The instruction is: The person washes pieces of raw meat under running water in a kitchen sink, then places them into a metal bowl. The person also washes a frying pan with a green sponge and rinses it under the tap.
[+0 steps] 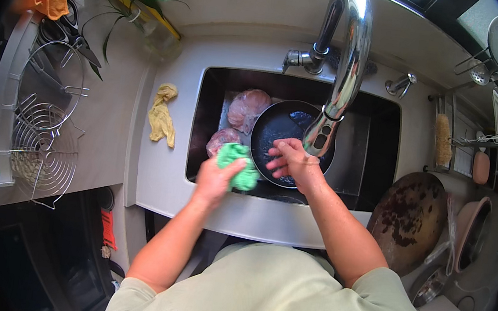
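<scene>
A bunched green cloth [238, 173] is gripped in my left hand [215, 177], over the front left part of the dark sink [379, 147]. My right hand [293, 163] holds nothing, its fingers loosely spread above a round black pan [275, 131]. Water shows on the pan's dark inside. The chrome faucet's spray head [323, 134] hangs just above my right wrist. Left of the pan lie two plastic-wrapped pieces of what looks like raw meat, one farther back [249, 108] and one nearer [223, 141], partly hidden by the cloth.
A crumpled yellow cloth [162, 115] lies on the counter left of the sink. Wire racks [44, 150] and black scissors [67, 33] are at the far left. A large round board [407, 222] leans at the right, beside a hanging rack with a brush [442, 140].
</scene>
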{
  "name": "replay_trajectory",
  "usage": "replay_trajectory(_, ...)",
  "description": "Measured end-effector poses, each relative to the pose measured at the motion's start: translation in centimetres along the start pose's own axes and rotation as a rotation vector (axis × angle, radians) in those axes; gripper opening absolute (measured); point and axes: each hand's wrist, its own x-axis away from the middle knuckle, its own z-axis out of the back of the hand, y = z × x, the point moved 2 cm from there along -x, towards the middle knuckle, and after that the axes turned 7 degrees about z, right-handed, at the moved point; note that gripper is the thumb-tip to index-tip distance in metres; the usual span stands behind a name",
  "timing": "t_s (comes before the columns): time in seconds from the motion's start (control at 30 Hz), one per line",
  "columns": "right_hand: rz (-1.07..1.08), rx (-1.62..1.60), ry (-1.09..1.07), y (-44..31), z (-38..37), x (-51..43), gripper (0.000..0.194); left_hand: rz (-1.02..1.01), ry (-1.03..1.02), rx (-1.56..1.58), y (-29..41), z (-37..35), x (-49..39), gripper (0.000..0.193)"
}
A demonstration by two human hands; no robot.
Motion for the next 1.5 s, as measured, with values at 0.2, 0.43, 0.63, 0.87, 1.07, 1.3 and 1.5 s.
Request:
replay_trajectory(0.2,0.270,0.500,0.122,1.3,2.0,0.4,0.055,0.036,-0.168,0.273,-3.0,-12.1,-5.0,0.031)
replay_trajectory(0.43,0.393,0.179,0.374,2.7,6.2,3.6,0.061,-0.458,-0.104,-0.320,-4.8,-17.3,-8.3,0.040)
replay_trajectory(0.63,0.202,-0.327,0.292,3.2,3.8,4.2,0.057,0.072,-0.147,-0.049,-3.9,-16.8,-8.6,0.040)
replay_trajectory(0.87,0.387,-0.498,0.176,2.7,1.8,-2.2,0.033,-0.587,0.151,-0.768,-1.6,-13.2,-6.9,0.048)
replay_trajectory(1.07,0.453,0.205,0.481,4.1,1.5,-5.9,0.029,0.169,-0.020,-0.439,-2.8,-6.7,-5.5,0.060)
replay_trajectory(1.3,0.383,0.382,0.468,4.4,5.3,-3.3,0.043,0.255,-0.269,-0.353,-5.2,-10.5,-4.6,0.056)
replay_trajectory(1.5,0.276,-0.158,0.377,2.9,11.4,2.9,0.056,0.206,-0.417,-0.189,-3.6,-19.4,-5.0,0.049)
